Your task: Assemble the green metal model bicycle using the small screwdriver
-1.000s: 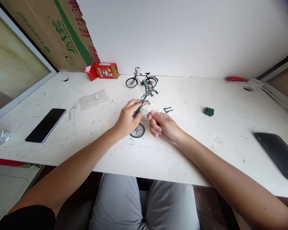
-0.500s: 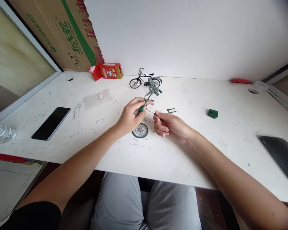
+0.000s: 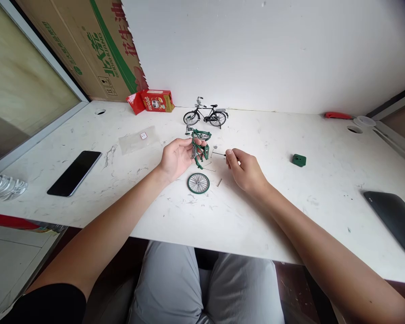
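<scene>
My left hand (image 3: 176,157) grips a green model bicycle frame (image 3: 200,143) just above the white table (image 3: 283,211). Its fingers are curled round the frame's left side. My right hand (image 3: 246,170) is to the right of it, thumb and forefinger pinched on a thin metal rod (image 3: 219,154) that points left toward the frame. A loose green-rimmed spoked wheel (image 3: 198,183) lies flat on the table below and between the hands. A small screw (image 3: 219,182) lies right of the wheel.
A finished black model bicycle (image 3: 205,116) stands at the back by the wall. A red box (image 3: 154,100), a clear plastic bag (image 3: 137,139) and a black phone (image 3: 74,173) are on the left. A small green block (image 3: 299,159) and a dark tablet (image 3: 396,217) are on the right.
My left hand has turned the green frame and lowered it toward the table. My right hand has shifted right, away from the frame, still pinching the rod. The wheel now lies uncovered.
</scene>
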{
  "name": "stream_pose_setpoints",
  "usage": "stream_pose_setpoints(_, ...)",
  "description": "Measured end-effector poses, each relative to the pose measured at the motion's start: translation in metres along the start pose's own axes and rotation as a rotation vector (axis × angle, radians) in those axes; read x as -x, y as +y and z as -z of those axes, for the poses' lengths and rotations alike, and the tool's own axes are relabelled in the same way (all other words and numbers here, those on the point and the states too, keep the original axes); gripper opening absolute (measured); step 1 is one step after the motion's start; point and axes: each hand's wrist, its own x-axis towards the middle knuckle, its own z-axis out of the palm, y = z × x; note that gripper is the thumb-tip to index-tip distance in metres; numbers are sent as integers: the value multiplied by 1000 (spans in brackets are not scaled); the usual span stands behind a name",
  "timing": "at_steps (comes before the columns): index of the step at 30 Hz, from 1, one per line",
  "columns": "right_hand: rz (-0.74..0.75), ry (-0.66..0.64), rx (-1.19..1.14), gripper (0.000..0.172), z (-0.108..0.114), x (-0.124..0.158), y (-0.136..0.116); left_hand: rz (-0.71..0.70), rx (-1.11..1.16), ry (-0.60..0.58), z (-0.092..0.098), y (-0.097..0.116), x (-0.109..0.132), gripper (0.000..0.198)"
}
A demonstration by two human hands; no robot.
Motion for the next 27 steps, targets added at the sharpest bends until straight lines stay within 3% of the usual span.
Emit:
stream_pose_setpoints(8, -14, -19, 367, 28, 0, -7, 19, 64, -77, 2, 12, 2, -9, 21)
stream_pose_setpoints(14, 91, -6, 320, 36, -3, -7, 22, 280, 38, -35, 34, 9, -17, 26)
stream_pose_setpoints(20, 255, -11, 395, 40, -10, -17, 21, 348, 187, 17, 40, 16, -20, 28)
stream_pose_setpoints(27, 164, -78, 725, 42, -21, -54, 14, 405, 155, 43, 43, 14, -22, 34)
